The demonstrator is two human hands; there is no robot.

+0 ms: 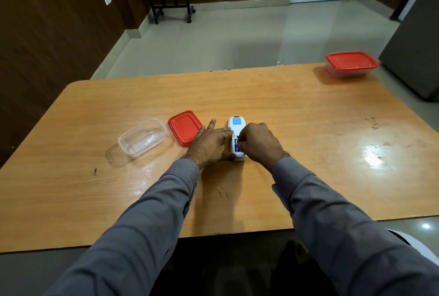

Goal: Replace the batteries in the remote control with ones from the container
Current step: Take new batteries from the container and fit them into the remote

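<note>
The table (297, 129) is showing a wood-grain top with a glossy finish, throwing back bright glare on its right side. The open container (142, 137) is looking like clear, smooth plastic, and its loose lid (184, 127) like red plastic with a soft sheen. The remote control (237, 123) is showing white, smooth plastic. The sleeves (147, 219) are looking like matt grey cloth. The floor (225, 39) is gleaming like polished tile.

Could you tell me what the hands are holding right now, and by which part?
The left hand steadies the remote control by its near left edge; the right hand works at its open battery bay.
</note>
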